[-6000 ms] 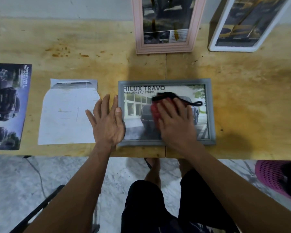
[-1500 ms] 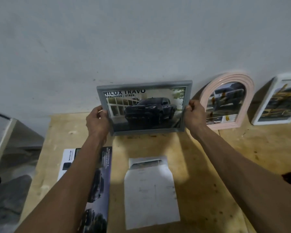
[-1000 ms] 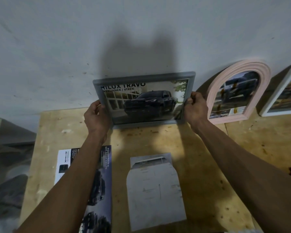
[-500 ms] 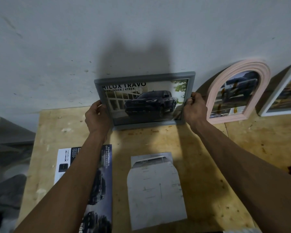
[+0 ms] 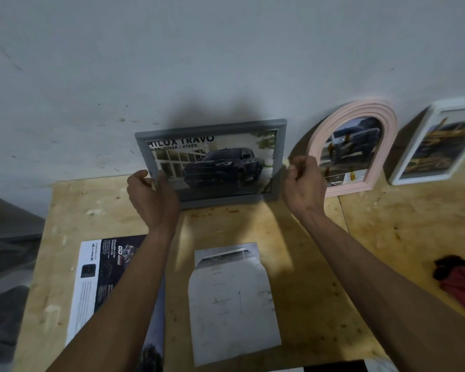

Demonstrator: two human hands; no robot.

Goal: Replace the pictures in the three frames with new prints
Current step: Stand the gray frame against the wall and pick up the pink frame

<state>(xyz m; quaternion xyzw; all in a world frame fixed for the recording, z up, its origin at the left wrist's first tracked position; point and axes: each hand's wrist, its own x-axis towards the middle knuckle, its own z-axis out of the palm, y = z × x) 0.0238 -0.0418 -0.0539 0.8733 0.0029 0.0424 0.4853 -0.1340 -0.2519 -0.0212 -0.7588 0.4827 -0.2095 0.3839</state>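
A grey frame (image 5: 278, 157) with a dark pickup print stands on the wooden table (image 5: 320, 264), leaning on the wall. My left hand (image 5: 151, 200) is at its lower left corner, thumb and curled fingers on either side of the frame's edge. My right hand (image 5: 302, 183) hovers just off the frame's right edge, fingers loosely curled, holding nothing. A pink arched frame (image 5: 387, 146) and a white frame (image 5: 414, 162), each with a car print, lean on the wall to the right.
A pale sheet of paper (image 5: 234, 302) lies on the table between my arms. A dark car brochure (image 5: 102, 285) lies at the left, partly under my left arm. A red and black cloth (image 5: 459, 283) sits at the right edge. The table ends at the left.
The grey frame lay flat while my right hand wiped it with the cloth. Both hands then stood it against the wall, and my right hand has just come off its right edge.
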